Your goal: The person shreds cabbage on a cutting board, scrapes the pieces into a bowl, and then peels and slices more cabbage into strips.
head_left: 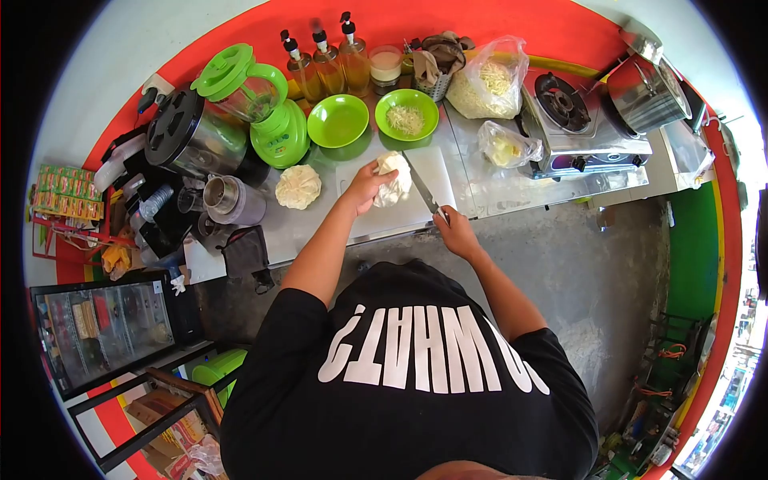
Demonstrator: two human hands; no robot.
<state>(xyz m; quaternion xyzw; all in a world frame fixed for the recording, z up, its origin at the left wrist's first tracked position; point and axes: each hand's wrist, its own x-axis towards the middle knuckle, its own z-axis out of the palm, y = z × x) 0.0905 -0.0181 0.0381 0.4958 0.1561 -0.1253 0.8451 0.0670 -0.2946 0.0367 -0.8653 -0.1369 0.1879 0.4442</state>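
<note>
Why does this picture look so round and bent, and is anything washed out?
Head view: strong wide-angle distortion, with black corners and the red wall bowed into an arc; head view: glare bleaches parts of the far right edge; head view: the pale vegetable in the left hand shows little surface detail, while the knife reads clearly.

Bright; right edge overexposed; strong fisheye curve.

A red wall (480, 20) backs the metal counter (508, 190), with a green wall (690, 252) right of the grey floor (580, 268)
</note>
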